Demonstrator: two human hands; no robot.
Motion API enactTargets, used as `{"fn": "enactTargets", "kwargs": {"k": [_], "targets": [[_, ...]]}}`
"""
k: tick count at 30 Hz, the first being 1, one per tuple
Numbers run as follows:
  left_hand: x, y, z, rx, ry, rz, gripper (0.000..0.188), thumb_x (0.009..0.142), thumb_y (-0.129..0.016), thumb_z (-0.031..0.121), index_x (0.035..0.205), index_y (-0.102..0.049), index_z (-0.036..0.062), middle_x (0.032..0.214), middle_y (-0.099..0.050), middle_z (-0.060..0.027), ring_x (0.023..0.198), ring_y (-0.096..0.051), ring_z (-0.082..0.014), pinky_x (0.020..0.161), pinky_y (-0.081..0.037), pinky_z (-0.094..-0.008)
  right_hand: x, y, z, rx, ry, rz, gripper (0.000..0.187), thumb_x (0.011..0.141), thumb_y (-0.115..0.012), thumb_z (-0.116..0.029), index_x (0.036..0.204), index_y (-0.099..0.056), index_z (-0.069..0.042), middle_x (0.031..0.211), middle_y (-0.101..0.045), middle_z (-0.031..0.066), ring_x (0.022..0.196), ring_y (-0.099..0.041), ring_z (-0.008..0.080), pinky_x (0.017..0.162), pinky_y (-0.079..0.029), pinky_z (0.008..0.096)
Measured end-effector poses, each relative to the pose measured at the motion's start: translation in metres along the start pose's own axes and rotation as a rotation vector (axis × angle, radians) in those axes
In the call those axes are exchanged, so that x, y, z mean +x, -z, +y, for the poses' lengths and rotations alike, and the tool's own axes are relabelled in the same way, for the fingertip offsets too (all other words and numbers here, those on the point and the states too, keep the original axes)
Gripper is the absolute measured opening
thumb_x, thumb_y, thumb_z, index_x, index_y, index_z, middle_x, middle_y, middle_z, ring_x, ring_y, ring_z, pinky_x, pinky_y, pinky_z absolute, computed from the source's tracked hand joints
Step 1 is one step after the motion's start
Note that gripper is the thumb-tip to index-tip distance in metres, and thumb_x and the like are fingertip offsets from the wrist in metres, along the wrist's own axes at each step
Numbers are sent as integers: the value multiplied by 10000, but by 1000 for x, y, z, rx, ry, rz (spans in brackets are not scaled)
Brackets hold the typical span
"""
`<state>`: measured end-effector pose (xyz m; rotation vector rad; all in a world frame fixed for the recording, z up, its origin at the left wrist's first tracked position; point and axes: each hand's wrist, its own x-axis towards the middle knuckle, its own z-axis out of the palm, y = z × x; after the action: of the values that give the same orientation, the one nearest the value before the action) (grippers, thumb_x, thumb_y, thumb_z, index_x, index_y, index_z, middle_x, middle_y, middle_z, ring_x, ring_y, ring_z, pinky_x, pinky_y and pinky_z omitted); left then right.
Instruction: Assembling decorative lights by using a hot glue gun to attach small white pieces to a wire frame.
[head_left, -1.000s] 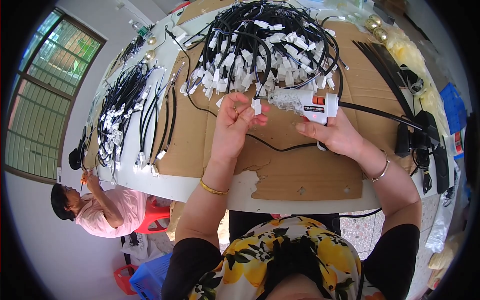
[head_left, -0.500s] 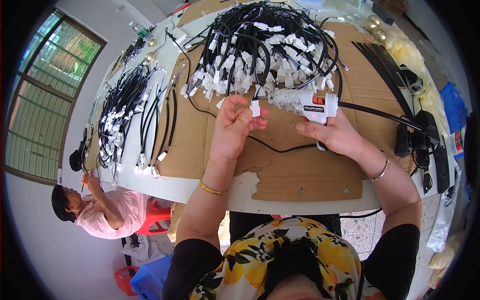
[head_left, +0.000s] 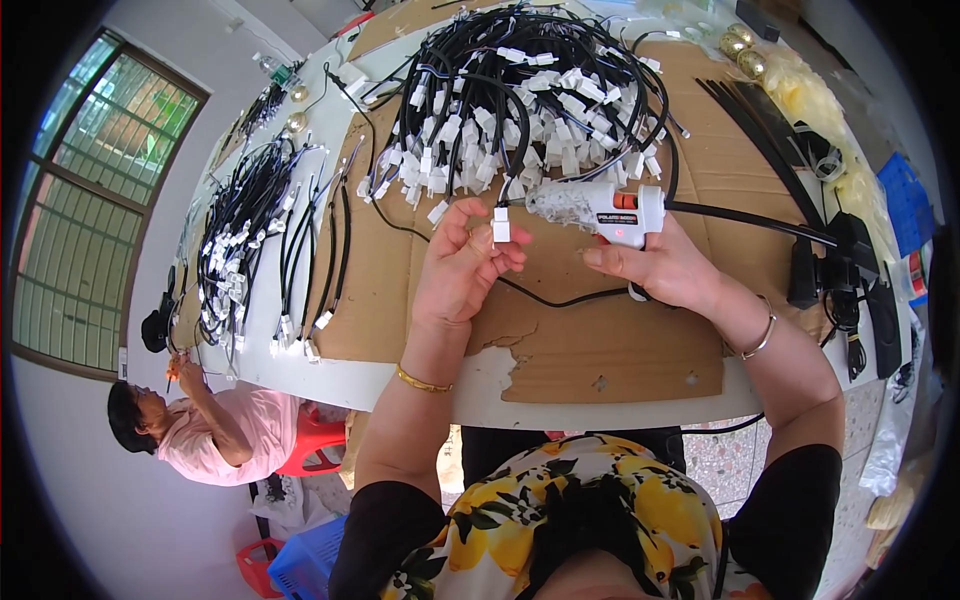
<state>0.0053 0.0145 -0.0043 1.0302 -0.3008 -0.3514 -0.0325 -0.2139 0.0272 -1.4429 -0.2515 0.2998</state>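
Observation:
Between the fingertips of my left hand [head_left: 462,262] is a white plastic connector [head_left: 501,226] on the end of a black cable. My right hand [head_left: 675,262] is wrapped round the grip of a white glue gun [head_left: 622,210], whose nozzle end is coated in clear, lumpy glue. That nozzle points left, close to the top of the connector; whether it touches cannot be made out. Just beyond both hands lies a big heap of black cables [head_left: 520,95] with many white connectors.
Brown cardboard [head_left: 620,350] covers much of the white table [head_left: 400,385]. More black cables [head_left: 250,230] lie at the left. Black strips [head_left: 765,150], a power strip [head_left: 880,335] and yellow wrapping [head_left: 830,130] are on the right. A person in pink [head_left: 230,430] sits at the far left holding something orange.
The connector in my left hand has turned more upright and moved slightly left. The glue gun has shifted a little left with my right hand. Both grips stay the same.

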Motion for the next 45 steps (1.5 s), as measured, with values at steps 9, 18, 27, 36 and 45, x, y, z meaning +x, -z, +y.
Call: {"fn": "enactTargets", "kwargs": {"k": [9,18,27,36,45], "targets": [[-1,2,0,-13,35,-14,187,864,-451,101,1041,-391,95,854,-574,-207,678,-581,-215,615,-479,-294,3,3,3,-87,65,-18,253,741,-596,-28,961,-470,-32,831,-502,-8,751,-506,62,655,-441,221],[-2,3,1,-35,50,-5,218,854,-478,114,1054,-395,100,831,-573,-204,659,-575,-225,604,-483,-303,3,10,0,24,-50,-65,219,747,-614,-148,885,-477,-48,712,-505,10,598,-478,86,546,-390,223],[-3,6,2,-71,54,-42,227,851,-491,130,1055,-397,98,819,-575,-190,654,-571,-222,603,-482,-306,4,13,-6,37,-94,-61,177,739,-609,-182,760,-524,-28,637,-519,30,567,-499,101,542,-395,236],[-4,5,3,-79,58,-35,208,855,-485,134,1044,-403,99,813,-577,-189,649,-569,-222,600,-482,-308,4,10,-9,22,-91,-66,218,722,-623,-209,712,-539,-8,602,-520,33,550,-492,102,539,-396,240],[-3,6,2,-80,66,-37,211,853,-493,143,1040,-407,99,807,-577,-189,646,-568,-225,595,-479,-306,2,10,-11,28,-132,-42,168,727,-611,-141,797,-493,-45,587,-462,4,496,-440,88,480,-352,230]]}}
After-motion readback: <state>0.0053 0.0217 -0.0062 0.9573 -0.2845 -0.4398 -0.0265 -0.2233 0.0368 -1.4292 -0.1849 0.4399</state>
